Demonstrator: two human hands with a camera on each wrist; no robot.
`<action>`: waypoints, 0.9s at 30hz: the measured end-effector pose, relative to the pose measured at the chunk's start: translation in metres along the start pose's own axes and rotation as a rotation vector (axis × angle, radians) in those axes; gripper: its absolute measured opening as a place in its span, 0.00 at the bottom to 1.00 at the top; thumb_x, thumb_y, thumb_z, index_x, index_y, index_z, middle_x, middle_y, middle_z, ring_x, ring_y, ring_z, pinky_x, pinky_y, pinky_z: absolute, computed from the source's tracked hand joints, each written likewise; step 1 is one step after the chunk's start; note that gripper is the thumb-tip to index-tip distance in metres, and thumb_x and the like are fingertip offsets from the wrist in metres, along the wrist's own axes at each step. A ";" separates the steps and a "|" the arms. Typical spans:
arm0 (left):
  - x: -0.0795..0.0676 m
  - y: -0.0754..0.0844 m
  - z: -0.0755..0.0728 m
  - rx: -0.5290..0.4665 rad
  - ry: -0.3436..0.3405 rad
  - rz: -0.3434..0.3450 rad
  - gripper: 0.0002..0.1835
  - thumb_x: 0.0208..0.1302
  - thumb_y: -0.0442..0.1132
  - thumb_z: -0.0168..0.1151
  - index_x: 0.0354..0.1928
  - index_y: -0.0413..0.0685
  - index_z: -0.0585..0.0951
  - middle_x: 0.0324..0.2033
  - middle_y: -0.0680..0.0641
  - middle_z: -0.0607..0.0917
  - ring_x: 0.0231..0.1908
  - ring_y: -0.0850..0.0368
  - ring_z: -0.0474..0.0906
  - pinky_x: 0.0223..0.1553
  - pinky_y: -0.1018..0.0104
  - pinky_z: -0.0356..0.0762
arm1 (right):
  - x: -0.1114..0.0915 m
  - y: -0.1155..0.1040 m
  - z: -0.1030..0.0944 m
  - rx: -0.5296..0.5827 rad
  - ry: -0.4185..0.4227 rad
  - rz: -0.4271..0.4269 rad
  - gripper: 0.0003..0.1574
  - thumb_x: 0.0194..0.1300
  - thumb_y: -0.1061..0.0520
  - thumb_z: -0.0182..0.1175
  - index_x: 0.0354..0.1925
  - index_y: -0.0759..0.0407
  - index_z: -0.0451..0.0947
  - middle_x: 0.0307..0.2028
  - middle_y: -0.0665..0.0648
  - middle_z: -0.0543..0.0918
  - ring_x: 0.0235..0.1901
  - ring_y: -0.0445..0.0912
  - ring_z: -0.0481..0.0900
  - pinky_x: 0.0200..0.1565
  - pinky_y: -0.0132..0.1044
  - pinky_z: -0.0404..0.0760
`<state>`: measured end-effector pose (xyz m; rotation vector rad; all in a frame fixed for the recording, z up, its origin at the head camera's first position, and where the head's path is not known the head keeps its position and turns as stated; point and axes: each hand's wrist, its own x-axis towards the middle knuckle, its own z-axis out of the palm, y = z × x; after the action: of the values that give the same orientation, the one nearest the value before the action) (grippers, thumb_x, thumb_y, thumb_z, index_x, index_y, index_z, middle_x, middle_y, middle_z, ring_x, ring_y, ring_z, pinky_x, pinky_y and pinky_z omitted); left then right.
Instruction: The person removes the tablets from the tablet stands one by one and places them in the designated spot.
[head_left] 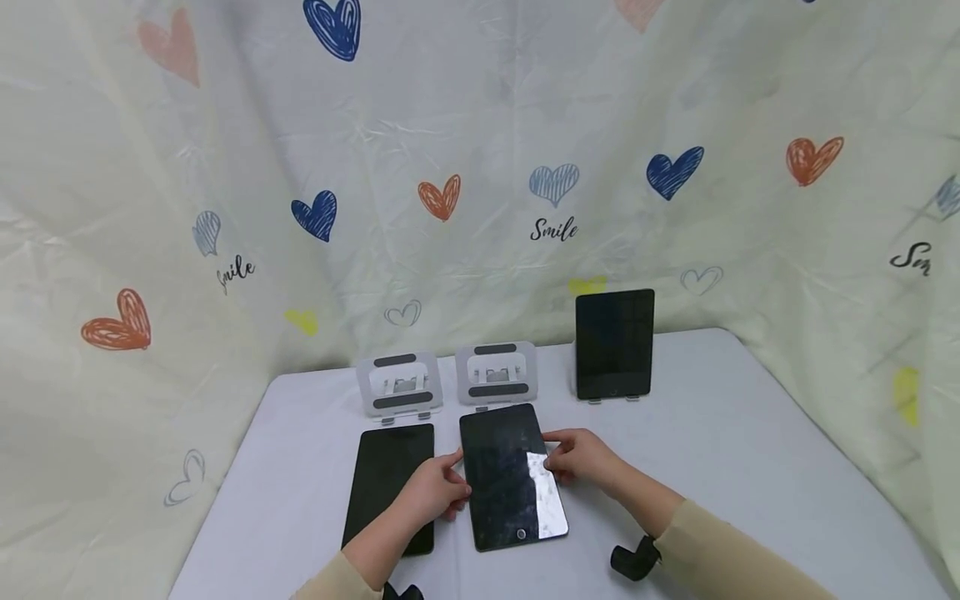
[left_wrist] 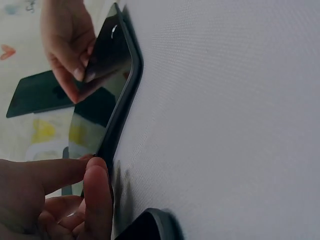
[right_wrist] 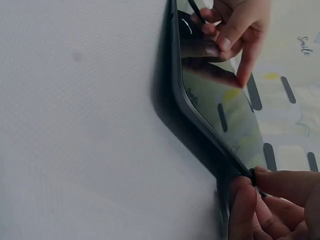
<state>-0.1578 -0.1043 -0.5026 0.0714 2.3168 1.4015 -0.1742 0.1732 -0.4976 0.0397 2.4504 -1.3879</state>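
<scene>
Both hands hold a black tablet (head_left: 498, 483) by its two long sides, its screen facing up and its home button at the near end. The left hand (head_left: 438, 487) pinches the left edge between thumb and fingers, also seen in the left wrist view. On the opposite edge, the right hand (head_left: 581, 457) pinches with thumb and fingers. In the right wrist view a shadow runs under the tablet's rim (right_wrist: 200, 117). A second black tablet (head_left: 390, 475) lies flat on the table, partly covered by the left hand and forearm.
Behind the held tablet stands a grey-white tablet stand (head_left: 497, 392) with dark pads, and another stand (head_left: 402, 404) is to its left. A third tablet (head_left: 615, 346) leans upright on a stand at the back right. A heart-printed curtain (head_left: 480, 275) hangs behind the white table (head_left: 720, 417).
</scene>
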 end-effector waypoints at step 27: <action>0.001 0.010 -0.001 0.243 -0.019 -0.082 0.36 0.62 0.37 0.68 0.72 0.45 0.68 0.16 0.48 0.81 0.14 0.56 0.73 0.17 0.63 0.71 | 0.006 -0.010 0.002 -0.219 -0.009 0.035 0.28 0.59 0.63 0.69 0.59 0.66 0.79 0.21 0.54 0.79 0.18 0.45 0.77 0.24 0.34 0.76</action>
<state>-0.1608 -0.0999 -0.4943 0.0610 2.4339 1.0703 -0.1807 0.1651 -0.4922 0.0255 2.5654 -1.0959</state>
